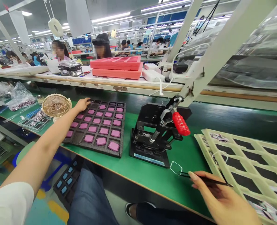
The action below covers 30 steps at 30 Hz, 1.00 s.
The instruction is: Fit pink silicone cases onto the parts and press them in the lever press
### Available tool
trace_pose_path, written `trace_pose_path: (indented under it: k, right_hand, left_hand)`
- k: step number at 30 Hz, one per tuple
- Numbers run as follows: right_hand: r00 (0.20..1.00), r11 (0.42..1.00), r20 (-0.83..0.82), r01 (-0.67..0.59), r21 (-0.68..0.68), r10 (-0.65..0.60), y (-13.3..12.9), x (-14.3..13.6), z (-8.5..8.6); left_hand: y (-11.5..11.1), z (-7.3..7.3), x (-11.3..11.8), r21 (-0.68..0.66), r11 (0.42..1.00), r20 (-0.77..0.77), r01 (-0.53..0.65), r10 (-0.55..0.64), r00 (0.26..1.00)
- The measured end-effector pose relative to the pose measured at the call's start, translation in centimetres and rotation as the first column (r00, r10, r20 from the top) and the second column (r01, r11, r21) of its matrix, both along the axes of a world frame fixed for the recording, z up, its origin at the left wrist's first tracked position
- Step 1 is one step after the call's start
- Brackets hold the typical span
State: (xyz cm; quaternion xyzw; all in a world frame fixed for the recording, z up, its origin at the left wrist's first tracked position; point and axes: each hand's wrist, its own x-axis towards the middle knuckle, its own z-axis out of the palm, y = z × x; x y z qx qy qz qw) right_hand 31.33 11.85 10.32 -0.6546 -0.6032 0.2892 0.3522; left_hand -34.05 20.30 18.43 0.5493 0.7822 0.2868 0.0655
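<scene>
My left hand (82,104) reaches to the far left corner of a black foam tray (122,137). Its fingers are curled at the corner compartment, and what they hold, if anything, is hidden. Pink rounded-square pieces (101,141) fill many of the tray's compartments. In my right hand (222,197) is a pair of black tweezers (207,179), gripped near the front. Their tips meet the lower edge of a thin white square ring (171,166) over the green bench; I cannot tell whether they pinch it. Between my hands stands a black toggle press (150,137) with a red handle (180,123).
Cream trays (225,147) with dark compartments lie at the right. A small fan (56,105) and a plastic bag (21,95) are at the left. Red trays (116,68) sit on the shelf behind. Below the bench is a tray with blue pieces (63,189).
</scene>
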Motion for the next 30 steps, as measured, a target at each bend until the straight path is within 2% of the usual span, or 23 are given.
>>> trace_pose_path:
  k: [1, 3, 6, 8, 9, 11, 12, 13, 15, 19, 22, 24, 26, 30]
  right_hand:
    - [0.999, 0.999, 0.018, -0.050, 0.000, 0.050, 0.1, 0.4, -0.3]
    - [0.983, 0.986, 0.092, -0.162, 0.037, 0.158, 0.4, 1.2, -0.9]
    - [0.962, 0.955, 0.174, -0.239, 0.173, 0.209, 0.4, 1.7, -1.9]
    - [0.976, 0.958, 0.112, -0.208, 0.198, 0.188, 0.0, 1.6, -2.4]
    - [0.984, 0.970, 0.060, -0.173, 0.168, 0.165, -0.2, 1.4, -2.6]
    - [0.993, 0.991, -0.039, -0.111, 0.071, 0.114, -0.6, 0.8, -2.7]
    - [0.993, 0.995, -0.070, -0.092, 0.040, 0.094, -0.8, 0.5, -2.7]
    - [0.993, 0.996, -0.082, -0.082, 0.037, 0.085, -0.9, 0.2, -2.7]
    - [0.992, 0.990, -0.064, -0.107, 0.093, 0.113, -0.9, -0.2, -2.8]
    - [0.983, 0.967, -0.029, -0.172, 0.190, 0.181, -1.4, -0.2, -2.9]
    - [0.975, 0.970, -0.188, -0.073, 0.233, 0.119, -3.0, -0.8, -2.3]
    - [0.948, 0.944, -0.298, -0.005, 0.329, 0.109, -4.8, -2.4, -1.6]
    - [0.912, 0.886, -0.358, -0.012, 0.463, 0.199, -6.6, -4.9, -1.0]
    - [0.792, 0.699, -0.308, -0.199, 0.687, 0.527, -8.7, -10.0, -1.1]
  left_hand:
    - [-0.9, 0.1, 1.2, 0.060, 0.997, 0.118, 0.040, -0.047, 0.992]
    - [-3.2, -0.1, 4.1, 0.181, 0.975, 0.349, 0.131, -0.188, 0.918]
    - [-8.2, -1.6, 9.5, 0.330, 0.913, 0.579, 0.240, -0.397, 0.713]
    - [-11.9, -2.8, 13.4, 0.379, 0.880, 0.674, 0.286, -0.474, 0.566]
    - [-13.5, -3.3, 15.4, 0.405, 0.863, 0.735, 0.303, -0.504, 0.454]
    - [-16.1, -4.1, 18.9, 0.465, 0.834, 0.860, 0.297, -0.505, 0.075]
    - [-17.0, -4.4, 20.5, 0.482, 0.826, 0.872, 0.294, -0.483, -0.073]
    - [-17.6, -4.6, 21.9, 0.493, 0.819, 0.870, 0.292, -0.456, -0.189]
    - [-18.2, -4.9, 24.3, 0.504, 0.811, 0.855, 0.298, -0.419, -0.305]
    - [-18.3, -5.9, 27.6, 0.516, 0.802, 0.832, 0.301, -0.384, -0.401]
    - [-18.3, -6.9, 29.2, 0.513, 0.790, 0.831, 0.336, -0.358, -0.427]
    - [-18.3, -7.5, 30.0, 0.509, 0.776, 0.838, 0.372, -0.349, -0.419]
    - [-18.1, -8.1, 30.8, 0.492, 0.764, 0.856, 0.417, -0.338, -0.391]
    - [-17.7, -9.3, 32.0, 0.455, 0.753, 0.881, 0.476, -0.303, -0.364]
